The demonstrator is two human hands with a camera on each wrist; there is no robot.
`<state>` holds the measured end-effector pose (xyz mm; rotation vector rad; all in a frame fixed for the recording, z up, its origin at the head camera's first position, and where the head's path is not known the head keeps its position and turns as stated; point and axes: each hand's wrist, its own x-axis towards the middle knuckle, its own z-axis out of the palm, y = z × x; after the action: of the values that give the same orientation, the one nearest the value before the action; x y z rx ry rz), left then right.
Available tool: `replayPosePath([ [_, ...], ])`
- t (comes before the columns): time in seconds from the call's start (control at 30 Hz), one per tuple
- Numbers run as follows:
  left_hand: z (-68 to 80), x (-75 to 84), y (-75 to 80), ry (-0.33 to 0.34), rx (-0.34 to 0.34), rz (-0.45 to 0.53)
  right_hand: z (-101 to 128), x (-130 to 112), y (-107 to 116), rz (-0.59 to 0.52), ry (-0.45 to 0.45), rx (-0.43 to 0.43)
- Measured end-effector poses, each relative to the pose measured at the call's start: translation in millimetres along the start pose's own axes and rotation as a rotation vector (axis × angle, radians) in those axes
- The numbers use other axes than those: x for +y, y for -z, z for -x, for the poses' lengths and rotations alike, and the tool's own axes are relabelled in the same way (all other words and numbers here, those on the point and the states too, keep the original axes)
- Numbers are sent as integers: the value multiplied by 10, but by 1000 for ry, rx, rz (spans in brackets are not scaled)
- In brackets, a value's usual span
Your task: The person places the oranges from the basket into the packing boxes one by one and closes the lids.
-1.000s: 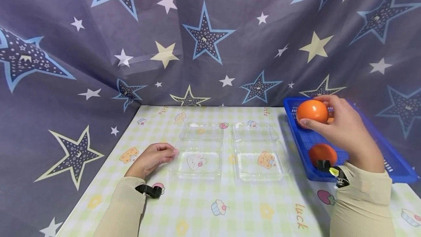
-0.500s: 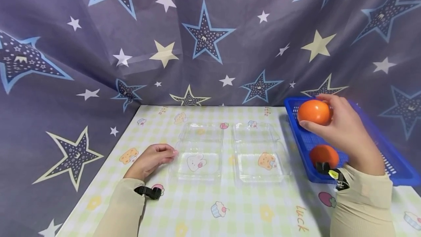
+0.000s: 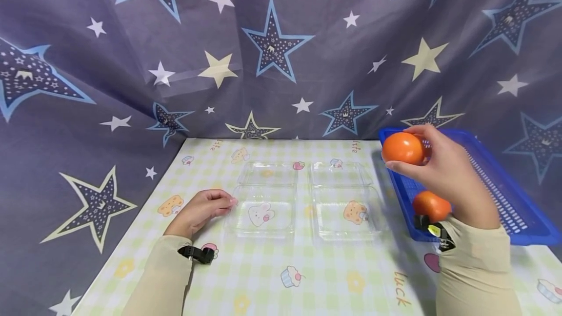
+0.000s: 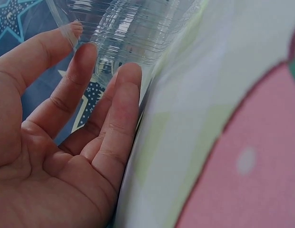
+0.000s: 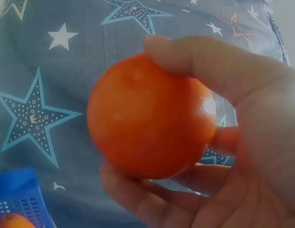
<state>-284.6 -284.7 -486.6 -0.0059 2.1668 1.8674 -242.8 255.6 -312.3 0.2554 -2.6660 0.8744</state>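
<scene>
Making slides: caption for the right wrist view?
Right hand grips a round orange fruit before a starry curtain, blue basket lower left.

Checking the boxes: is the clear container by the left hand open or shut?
Open: in the head view, the container lies spread, one half behind the other.

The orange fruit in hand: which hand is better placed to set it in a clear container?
Probably the right hand: it grips the orange fruit, and the right clear container is nearer to it. The left hand holds no fruit and sits at the edge of the left clear container.
</scene>
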Motion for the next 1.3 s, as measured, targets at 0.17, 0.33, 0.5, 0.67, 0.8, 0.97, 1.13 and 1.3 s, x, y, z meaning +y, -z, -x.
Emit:
replayPosePath([
  [0.17, 32, -14, 9, -3, 3, -4, 7, -69, -70, -14, -30, -57],
  [0.33, 6, -20, -15, -7, -2, 2, 4, -118, -126, -61, -7, -65],
  [0.5, -7, -26, -14, 3, 12, 13, -55, -167, -209, -67, 84, -29],
  [0.67, 10, -18, -20, 8, 12, 10, -69, -211, -322, -44, 142, -6],
  [0.8, 19, -12, -25, 7, 10, 5, -58, -249, -399, -82, 157, 0],
  [0.97, 10, 4, -11, -12, 3, -2, -75, -293, -455, -134, 171, 11],
  [1.13, 6, 15, 5, -17, -9, 0, -97, -331, -511, -179, 205, 10],
  [1.3, 16, 15, 16, -21, -14, -5, -100, -376, -585, -190, 222, 5],
])
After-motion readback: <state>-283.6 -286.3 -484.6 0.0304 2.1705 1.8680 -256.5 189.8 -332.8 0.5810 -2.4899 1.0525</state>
